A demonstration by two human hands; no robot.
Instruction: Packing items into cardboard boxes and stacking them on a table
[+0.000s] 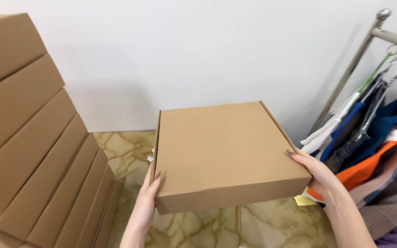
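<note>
A flat, closed brown cardboard box (221, 151) is held level in front of me, above the floor. My left hand (147, 197) grips its near left corner, thumb on top. My right hand (315, 172) holds the right side, thumb tip on the top edge and fingers underneath. The box lid is shut and plain.
A leaning stack of several identical flat cardboard boxes (28, 133) fills the left. A metal clothes rack (359, 55) with hung garments in white, blue and orange (368, 138) stands at right. Marbled floor tiles (125, 151) lie below, a white wall (198, 50) behind. A yellow paper scrap (303, 200) lies on the floor.
</note>
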